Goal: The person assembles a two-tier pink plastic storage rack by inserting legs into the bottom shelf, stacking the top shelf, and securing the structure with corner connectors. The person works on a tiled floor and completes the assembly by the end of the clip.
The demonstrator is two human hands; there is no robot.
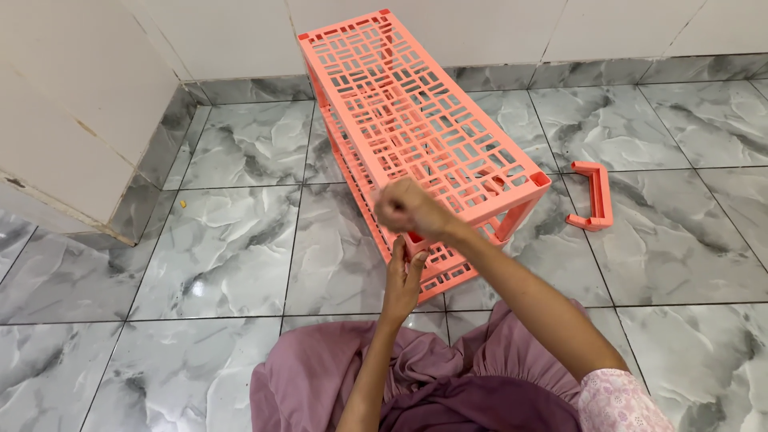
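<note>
Mauve skirt (448, 384) lay nearest — left hand (402, 280) pressed flat against coral rack (416, 120) corner, right hand (406, 208) fisted above it; loose handle (596, 196) lay apart on tiles (224, 240).

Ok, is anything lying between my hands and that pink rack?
Nothing visible. The right hand, closed in a fist, and the left hand are both already at the near corner of the pink rack.
</note>
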